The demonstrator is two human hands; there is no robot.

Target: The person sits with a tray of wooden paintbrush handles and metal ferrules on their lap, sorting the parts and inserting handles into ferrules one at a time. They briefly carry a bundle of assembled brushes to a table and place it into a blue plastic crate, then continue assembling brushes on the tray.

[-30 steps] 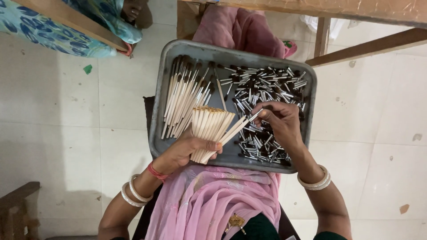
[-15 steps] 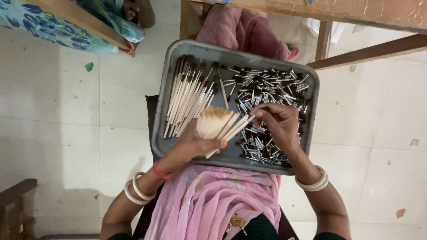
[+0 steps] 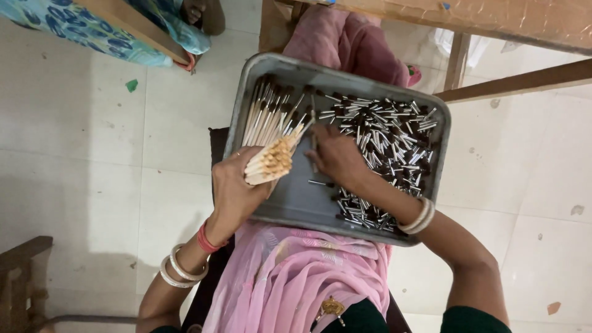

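Note:
A grey metal tray [image 3: 296, 200] rests on my lap, over pink cloth. My left hand [image 3: 234, 188] grips a bundle of pale wooden sticks [image 3: 271, 161] at the tray's near left. My right hand [image 3: 336, 157] reaches across the tray's middle, its fingertips pinching a thin stick with a dark tip [image 3: 313, 139] next to the bundle. A row of dark-tipped sticks [image 3: 266, 111] lies along the tray's left side. A heap of small silver and dark metal pieces [image 3: 388, 139] fills the right half.
A wooden table frame [image 3: 518, 80] crosses the upper right. Blue patterned cloth on a wooden edge [image 3: 92, 28] sits at the upper left, with another person's foot [image 3: 200, 12] near it. A wooden furniture piece [image 3: 21, 277] stands at the lower left. The floor is pale tile.
My right hand has moved left from the metal pieces to the bundle. My left hand has tilted the bundle, so its end faces right.

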